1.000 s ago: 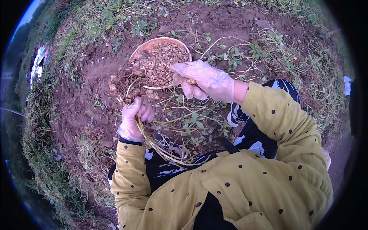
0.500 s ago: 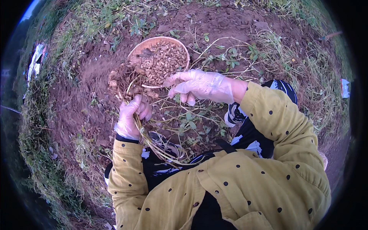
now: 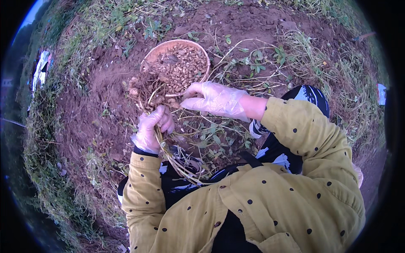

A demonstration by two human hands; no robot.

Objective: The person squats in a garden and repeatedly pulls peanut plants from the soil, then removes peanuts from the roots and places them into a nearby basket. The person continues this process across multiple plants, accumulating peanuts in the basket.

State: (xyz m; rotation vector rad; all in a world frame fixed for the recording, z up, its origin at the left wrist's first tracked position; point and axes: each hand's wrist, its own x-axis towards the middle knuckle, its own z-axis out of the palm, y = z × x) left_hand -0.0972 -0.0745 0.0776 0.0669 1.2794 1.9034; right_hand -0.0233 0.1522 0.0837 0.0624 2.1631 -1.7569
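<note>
My left hand (image 3: 153,128), in a clear plastic glove, is closed around the stems of a pulled peanut plant (image 3: 162,145). Its soil-caked roots (image 3: 145,86) with pods point away from me and overlap the near left rim of a round woven basket (image 3: 206,69). Many loose peanuts (image 3: 185,65) lie inside that basket. Also gloved, my right hand (image 3: 217,100) is just right of the roots, by the basket's near edge. Its thumb and forefinger are apart, and no peanut shows between them; the other fingers are partly hidden.
Bare reddish soil (image 3: 97,97) surrounds the basket. Cut vines and leaves (image 3: 211,135) are strewn between the basket and my legs. A heap of pale stems (image 3: 303,59) lies to the right. My knee (image 3: 312,99) is bent beside my right forearm.
My left hand and the plant have shifted slightly right and nearer to me. The right hand's fingers have changed pose, with thumb and forefinger now spread near the roots.
</note>
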